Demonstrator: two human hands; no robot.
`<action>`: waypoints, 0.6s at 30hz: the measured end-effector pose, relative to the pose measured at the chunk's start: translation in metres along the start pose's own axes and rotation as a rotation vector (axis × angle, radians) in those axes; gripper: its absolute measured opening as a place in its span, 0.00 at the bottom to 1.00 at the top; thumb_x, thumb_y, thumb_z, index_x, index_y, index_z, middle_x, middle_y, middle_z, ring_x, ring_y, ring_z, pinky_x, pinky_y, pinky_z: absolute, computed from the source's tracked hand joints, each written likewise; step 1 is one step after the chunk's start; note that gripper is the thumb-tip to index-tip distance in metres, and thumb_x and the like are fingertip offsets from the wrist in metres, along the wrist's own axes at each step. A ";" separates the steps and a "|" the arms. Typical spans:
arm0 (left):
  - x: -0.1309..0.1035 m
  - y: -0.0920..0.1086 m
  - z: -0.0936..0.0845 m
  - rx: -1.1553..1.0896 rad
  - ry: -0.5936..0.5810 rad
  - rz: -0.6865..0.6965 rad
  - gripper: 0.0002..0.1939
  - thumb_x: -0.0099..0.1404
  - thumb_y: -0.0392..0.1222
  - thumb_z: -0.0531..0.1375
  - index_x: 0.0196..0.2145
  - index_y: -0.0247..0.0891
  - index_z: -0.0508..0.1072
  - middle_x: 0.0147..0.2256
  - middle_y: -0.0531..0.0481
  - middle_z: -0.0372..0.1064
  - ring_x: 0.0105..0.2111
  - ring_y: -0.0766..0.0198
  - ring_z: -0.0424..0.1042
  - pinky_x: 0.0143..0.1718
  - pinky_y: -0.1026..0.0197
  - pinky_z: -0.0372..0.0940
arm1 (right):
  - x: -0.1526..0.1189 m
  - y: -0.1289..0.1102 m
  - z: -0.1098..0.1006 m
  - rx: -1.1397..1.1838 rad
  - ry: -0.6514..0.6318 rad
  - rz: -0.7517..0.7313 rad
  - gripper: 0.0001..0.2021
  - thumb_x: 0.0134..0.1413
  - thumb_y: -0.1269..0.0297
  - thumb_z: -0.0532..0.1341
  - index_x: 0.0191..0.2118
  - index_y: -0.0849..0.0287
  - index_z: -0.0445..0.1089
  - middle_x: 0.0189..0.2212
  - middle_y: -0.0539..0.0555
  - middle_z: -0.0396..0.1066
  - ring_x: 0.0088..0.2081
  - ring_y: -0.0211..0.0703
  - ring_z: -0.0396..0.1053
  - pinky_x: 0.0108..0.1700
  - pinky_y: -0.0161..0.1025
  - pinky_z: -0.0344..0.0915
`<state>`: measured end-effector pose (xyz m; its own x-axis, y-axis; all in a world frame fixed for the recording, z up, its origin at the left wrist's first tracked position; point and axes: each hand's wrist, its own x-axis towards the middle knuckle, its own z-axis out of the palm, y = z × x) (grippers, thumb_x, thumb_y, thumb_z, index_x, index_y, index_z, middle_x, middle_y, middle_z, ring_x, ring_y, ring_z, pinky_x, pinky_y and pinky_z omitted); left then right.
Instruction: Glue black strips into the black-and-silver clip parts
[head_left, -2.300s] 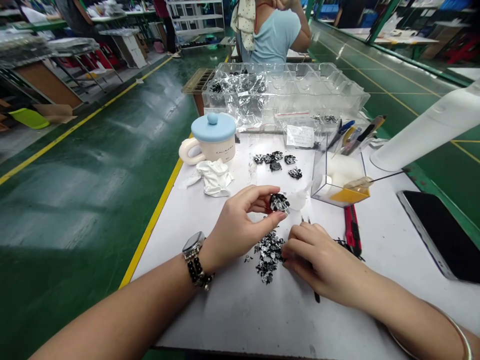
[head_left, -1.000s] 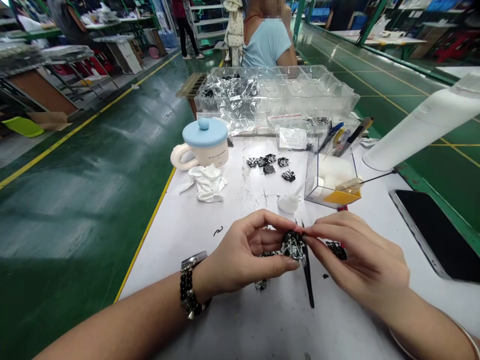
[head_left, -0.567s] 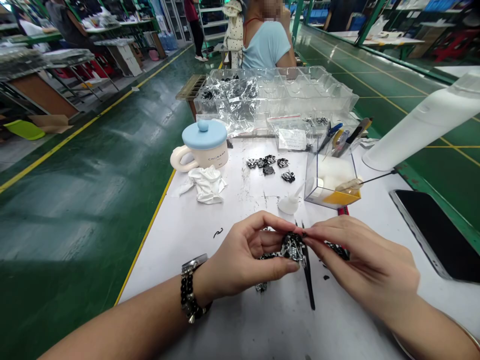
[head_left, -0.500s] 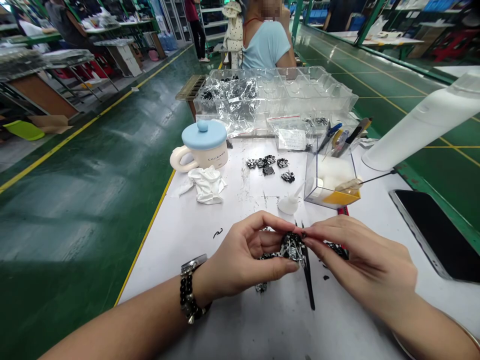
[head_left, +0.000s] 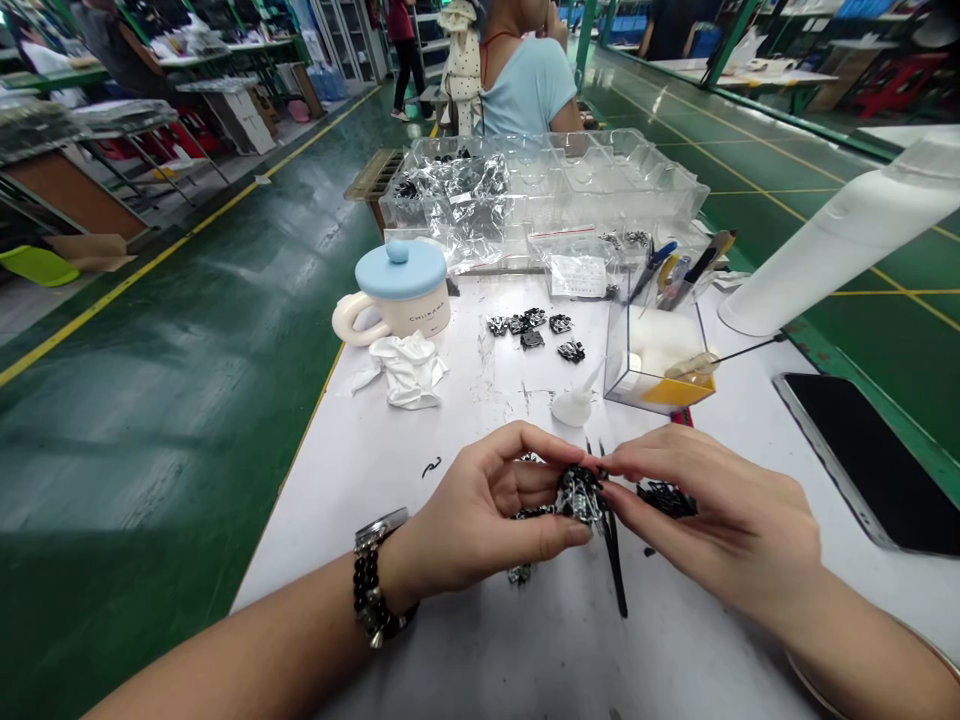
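Note:
Between thumb and fingers, my left hand (head_left: 487,500) grips a small black-and-silver mechanical part (head_left: 578,494). My right hand (head_left: 720,510) pinches at the right edge of that part, thumb and forefinger nearly together; a tiny dark piece shows at the fingertips, too small to name. Below the hands, black tweezers (head_left: 616,570) lie on the white tabletop, partly hidden by the held part. More small parts (head_left: 519,574) lie under my left hand, mostly covered. Dark thin pieces (head_left: 666,498) sit beside my right hand, partly behind its fingers.
Several similar parts (head_left: 532,322) lie farther back. A white dropper bottle (head_left: 573,406) and a clear pen box (head_left: 660,390) stand beyond my hands. A lidded mug (head_left: 409,300) and crumpled tissue (head_left: 411,370) are left; a phone (head_left: 855,460) and white bottle (head_left: 832,250) right. A person sits ahead.
The whole view has shifted slightly, so the table things appear a little farther left. Both hands keep nearly the same pose around the part, with the right fingertips still at its edge.

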<state>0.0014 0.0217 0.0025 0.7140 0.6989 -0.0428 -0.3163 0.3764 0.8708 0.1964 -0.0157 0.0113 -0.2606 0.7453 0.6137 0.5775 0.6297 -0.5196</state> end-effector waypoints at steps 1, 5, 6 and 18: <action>0.000 0.000 0.000 -0.004 -0.006 0.005 0.18 0.54 0.26 0.66 0.41 0.36 0.68 0.42 0.46 0.75 0.42 0.63 0.76 0.44 0.65 0.70 | 0.000 0.000 0.000 0.016 -0.005 0.026 0.10 0.51 0.78 0.63 0.40 0.60 0.69 0.31 0.51 0.72 0.33 0.35 0.69 0.34 0.34 0.67; -0.001 0.001 -0.001 -0.008 -0.026 0.060 0.18 0.55 0.24 0.65 0.42 0.36 0.69 0.44 0.48 0.74 0.47 0.64 0.73 0.49 0.66 0.68 | -0.002 0.001 -0.002 0.163 -0.017 0.230 0.07 0.52 0.73 0.64 0.37 0.55 0.70 0.30 0.47 0.73 0.31 0.32 0.69 0.32 0.29 0.67; -0.001 0.002 -0.002 -0.004 -0.029 0.078 0.19 0.55 0.24 0.65 0.42 0.37 0.69 0.44 0.49 0.74 0.48 0.64 0.73 0.49 0.66 0.68 | -0.002 0.000 -0.003 0.211 -0.010 0.281 0.07 0.52 0.72 0.64 0.36 0.53 0.71 0.30 0.46 0.73 0.31 0.31 0.70 0.32 0.28 0.67; 0.000 0.001 -0.001 0.036 -0.024 0.151 0.19 0.55 0.24 0.64 0.42 0.37 0.70 0.41 0.52 0.71 0.45 0.65 0.74 0.49 0.66 0.69 | -0.006 0.001 -0.003 0.676 0.058 0.674 0.06 0.45 0.63 0.70 0.32 0.46 0.75 0.26 0.46 0.74 0.27 0.30 0.70 0.28 0.22 0.67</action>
<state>0.0007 0.0227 0.0024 0.6750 0.7308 0.1016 -0.3989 0.2457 0.8835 0.2009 -0.0202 0.0086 0.0131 0.9968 0.0791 0.0187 0.0788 -0.9967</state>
